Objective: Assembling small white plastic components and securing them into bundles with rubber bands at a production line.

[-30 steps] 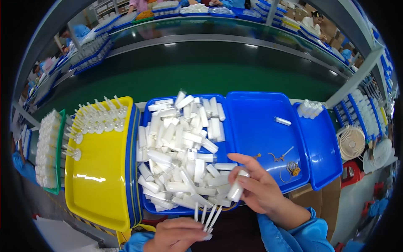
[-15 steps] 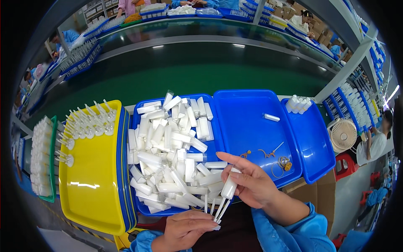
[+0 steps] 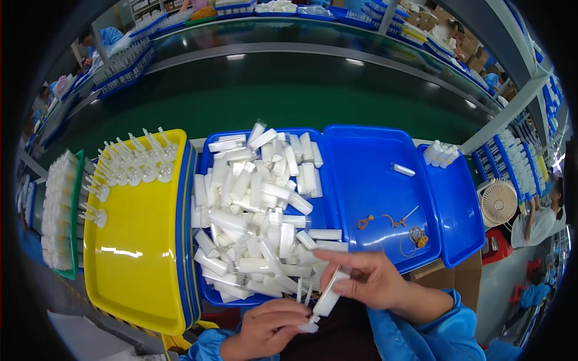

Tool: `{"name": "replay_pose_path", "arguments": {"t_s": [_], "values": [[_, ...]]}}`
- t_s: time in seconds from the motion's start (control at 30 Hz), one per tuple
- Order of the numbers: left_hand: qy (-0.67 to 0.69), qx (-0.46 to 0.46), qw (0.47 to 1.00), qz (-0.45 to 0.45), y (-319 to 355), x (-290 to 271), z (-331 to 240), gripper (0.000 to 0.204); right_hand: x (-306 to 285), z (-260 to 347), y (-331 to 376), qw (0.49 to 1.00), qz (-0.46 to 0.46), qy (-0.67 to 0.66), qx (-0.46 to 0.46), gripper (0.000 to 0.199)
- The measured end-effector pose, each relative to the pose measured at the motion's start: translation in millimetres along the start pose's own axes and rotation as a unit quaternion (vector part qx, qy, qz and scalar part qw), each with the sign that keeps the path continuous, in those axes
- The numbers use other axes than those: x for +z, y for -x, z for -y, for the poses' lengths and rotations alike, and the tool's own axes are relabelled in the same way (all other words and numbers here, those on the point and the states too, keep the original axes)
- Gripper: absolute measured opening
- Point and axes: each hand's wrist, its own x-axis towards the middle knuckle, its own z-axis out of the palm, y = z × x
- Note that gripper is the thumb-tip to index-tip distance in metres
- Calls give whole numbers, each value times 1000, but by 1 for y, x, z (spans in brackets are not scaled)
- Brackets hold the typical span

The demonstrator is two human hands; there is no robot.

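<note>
Low in the head view, my left hand [image 3: 271,325] grips a small white base [image 3: 309,328] with thin white rods [image 3: 299,290] standing up from it. My right hand [image 3: 370,280] pinches a white tube [image 3: 326,301] between thumb and fingers, its index finger stretched out to the left. The tube is tilted, and its lower end meets the base at my left fingertips. Whether a rod is inside the tube is hidden. Just beyond my hands lies a heap of white tubes in clear sleeves [image 3: 256,186], filling most of a blue tray [image 3: 328,204].
To the left, a stacked yellow tray [image 3: 132,265] bears rows of white rodded bases [image 3: 135,168]. A second blue tray [image 3: 373,186] has one tube [image 3: 403,170] and tan bands [image 3: 418,237]. White bottles [image 3: 441,155] stand farther right, near a fan [image 3: 499,201]. A green conveyor belt [image 3: 271,90] runs behind; people work beyond.
The tube in my right hand has come down toward my left hand, and its lower end now meets the base. The whole view has shifted slightly.
</note>
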Motion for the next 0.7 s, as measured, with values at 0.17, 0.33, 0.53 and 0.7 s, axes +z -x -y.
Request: {"name": "replay_pose_path", "arguments": {"t_s": [0.17, 0.33, 0.53, 0.7], "values": [[10, 6, 995, -103, 14, -4, -9, 20, 18, -6, -20, 971, 111, 137, -163, 48], [46, 22, 975, -218, 25, -11, 4, 24, 26, 18, -93, 884, 38, 312, -347, 47], [78, 25, 968, -236, 25, -19, 3, 28, 37, 17, -153, 695, 23, 653, -300, 24], [8, 33, 989, -146, 24, -29, 0, 25, 6, 24, -138, 694, -3, 633, -342, 15]]}}
